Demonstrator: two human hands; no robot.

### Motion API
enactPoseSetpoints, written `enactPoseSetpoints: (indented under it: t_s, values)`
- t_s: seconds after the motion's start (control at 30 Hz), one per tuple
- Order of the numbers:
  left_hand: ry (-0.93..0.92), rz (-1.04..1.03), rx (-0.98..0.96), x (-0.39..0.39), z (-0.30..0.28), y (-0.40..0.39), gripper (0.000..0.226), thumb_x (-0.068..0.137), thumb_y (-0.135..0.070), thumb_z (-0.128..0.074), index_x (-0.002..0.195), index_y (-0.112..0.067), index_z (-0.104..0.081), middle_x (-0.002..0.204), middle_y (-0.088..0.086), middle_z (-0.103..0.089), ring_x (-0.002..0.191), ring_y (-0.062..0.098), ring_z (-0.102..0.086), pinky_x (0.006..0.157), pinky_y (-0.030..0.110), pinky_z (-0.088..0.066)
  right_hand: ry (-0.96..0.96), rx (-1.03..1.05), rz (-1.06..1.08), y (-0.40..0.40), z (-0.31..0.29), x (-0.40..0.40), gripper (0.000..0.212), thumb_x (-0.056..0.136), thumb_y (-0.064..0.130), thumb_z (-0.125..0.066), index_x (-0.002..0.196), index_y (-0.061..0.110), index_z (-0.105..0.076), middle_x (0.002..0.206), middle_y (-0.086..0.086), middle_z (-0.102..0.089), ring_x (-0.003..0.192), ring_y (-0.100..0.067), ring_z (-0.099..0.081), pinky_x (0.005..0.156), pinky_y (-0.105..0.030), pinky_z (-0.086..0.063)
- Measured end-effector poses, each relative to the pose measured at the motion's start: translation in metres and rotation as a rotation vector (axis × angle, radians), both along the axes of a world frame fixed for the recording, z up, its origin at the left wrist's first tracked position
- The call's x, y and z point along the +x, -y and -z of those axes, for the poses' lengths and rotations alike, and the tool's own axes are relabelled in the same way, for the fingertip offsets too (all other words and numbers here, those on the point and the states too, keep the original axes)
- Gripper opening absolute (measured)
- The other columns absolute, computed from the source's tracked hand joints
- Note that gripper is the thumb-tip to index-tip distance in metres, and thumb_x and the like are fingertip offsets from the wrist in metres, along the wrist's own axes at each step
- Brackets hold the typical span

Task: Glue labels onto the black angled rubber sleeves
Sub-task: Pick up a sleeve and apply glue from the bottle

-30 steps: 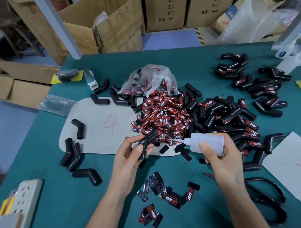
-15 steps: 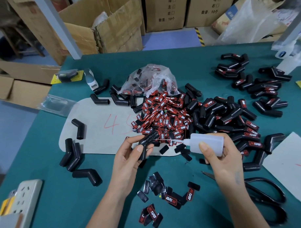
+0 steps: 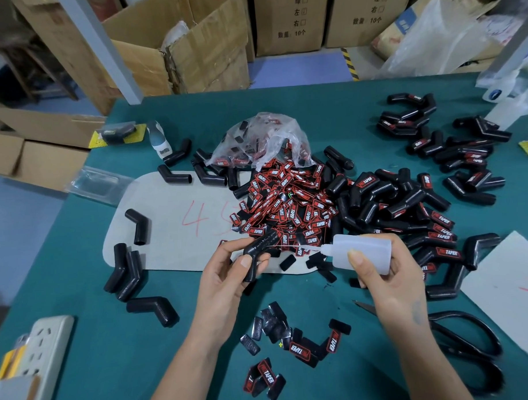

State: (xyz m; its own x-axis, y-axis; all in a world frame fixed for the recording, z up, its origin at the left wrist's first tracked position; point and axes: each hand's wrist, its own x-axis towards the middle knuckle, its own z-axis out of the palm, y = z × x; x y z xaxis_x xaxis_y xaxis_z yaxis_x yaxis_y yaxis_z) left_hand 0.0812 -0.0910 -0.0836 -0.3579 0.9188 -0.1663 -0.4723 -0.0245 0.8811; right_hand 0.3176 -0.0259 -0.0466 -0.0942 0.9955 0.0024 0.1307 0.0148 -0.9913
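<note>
My left hand (image 3: 226, 279) grips a black angled rubber sleeve (image 3: 257, 251) just above the green table. My right hand (image 3: 388, 279) holds a white squeeze glue bottle (image 3: 363, 253) on its side, its thin nozzle pointing left at the sleeve's upper arm. A heap of red-and-black labels (image 3: 287, 205) lies behind the hands, spilling from a clear plastic bag (image 3: 260, 140). More loose labels (image 3: 294, 345) lie near my wrists. Labelled sleeves are piled at the right (image 3: 406, 203), and several bare sleeves (image 3: 127, 270) lie at the left.
Black scissors (image 3: 471, 342) lie at the lower right beside a white sheet (image 3: 505, 287). A grey card marked in red (image 3: 174, 227) sits under the work. A white power strip (image 3: 43, 351) is at the lower left. Cardboard boxes (image 3: 191, 43) stand beyond the table.
</note>
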Motion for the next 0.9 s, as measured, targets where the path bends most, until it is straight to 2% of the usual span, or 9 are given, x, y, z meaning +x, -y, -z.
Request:
enactPoseSetpoints:
  t_s: [0.17,0.3,0.47,0.53,0.67,0.8,0.9]
  values:
    - [-0.024,0.003,0.0,0.0,-0.001,0.001,0.022,0.097,-0.012,-0.064,0.117,-0.015,-0.074,0.115,0.017,-0.077,0.111,0.03,-0.076,0.095,0.029,-0.058,-0.034,0.007,0.03,-0.002,-0.001,0.002,0.028,0.08,0.057,-0.071,0.099,0.037,-0.066,0.072,0.016,-0.065,0.063,-0.002,-0.057,0.06,-0.011,-0.045]
    - [-0.07,0.013,0.002,-0.001,0.0,0.001,0.021,0.098,-0.017,-0.068,0.119,-0.017,-0.072,0.115,0.016,-0.077,0.113,0.029,-0.075,0.1,0.032,-0.057,-0.078,-0.002,0.032,-0.005,0.002,0.005,0.031,0.083,0.056,-0.072,0.101,0.032,-0.068,0.074,0.015,-0.064,0.063,-0.006,-0.057,0.061,-0.013,-0.047]
    - [-0.069,0.002,0.006,-0.002,-0.002,0.001,0.031,0.092,-0.027,-0.074,0.121,-0.016,-0.071,0.119,0.015,-0.076,0.116,0.031,-0.073,0.102,0.034,-0.057,-0.2,-0.086,-0.021,-0.007,0.007,0.008,0.049,0.078,0.069,-0.08,0.106,0.029,-0.07,0.082,-0.011,-0.064,0.063,-0.017,-0.052,0.065,-0.029,-0.048]
    - [-0.067,-0.003,0.01,-0.002,-0.002,0.001,0.031,0.092,-0.027,-0.074,0.121,-0.016,-0.071,0.12,0.015,-0.076,0.116,0.031,-0.073,0.101,0.033,-0.057,-0.31,-0.14,-0.03,-0.009,0.007,0.008,0.055,0.075,0.065,-0.085,0.11,0.025,-0.071,0.089,-0.011,-0.067,0.066,-0.016,-0.054,0.064,-0.029,-0.051]
    - [-0.091,-0.002,0.013,-0.002,-0.002,0.0,0.032,0.091,-0.027,-0.075,0.121,-0.016,-0.072,0.119,0.015,-0.077,0.115,0.03,-0.073,0.101,0.032,-0.056,-0.452,-0.198,-0.055,-0.011,0.007,0.005,0.044,0.08,0.045,-0.083,0.113,0.019,-0.068,0.099,-0.01,-0.072,0.078,-0.019,-0.069,0.071,-0.029,-0.06]
    - [-0.124,-0.002,0.018,-0.003,0.001,0.0,0.034,0.091,-0.027,-0.077,0.123,-0.016,-0.071,0.119,0.015,-0.076,0.116,0.03,-0.072,0.103,0.032,-0.055,-0.375,-0.202,-0.078,-0.008,0.01,0.0,0.042,0.083,0.035,-0.082,0.116,0.019,-0.062,0.116,-0.015,-0.075,0.101,-0.033,-0.077,0.087,-0.032,-0.062]
    - [-0.169,-0.002,0.028,-0.004,0.005,0.0,0.034,0.094,-0.028,-0.075,0.126,-0.015,-0.069,0.123,0.016,-0.074,0.12,0.034,-0.07,0.106,0.033,-0.054,-0.209,-0.136,-0.097,-0.008,0.01,-0.001,0.036,0.086,0.034,-0.084,0.12,0.034,-0.07,0.12,-0.002,-0.075,0.108,-0.02,-0.074,0.09,-0.024,-0.058]
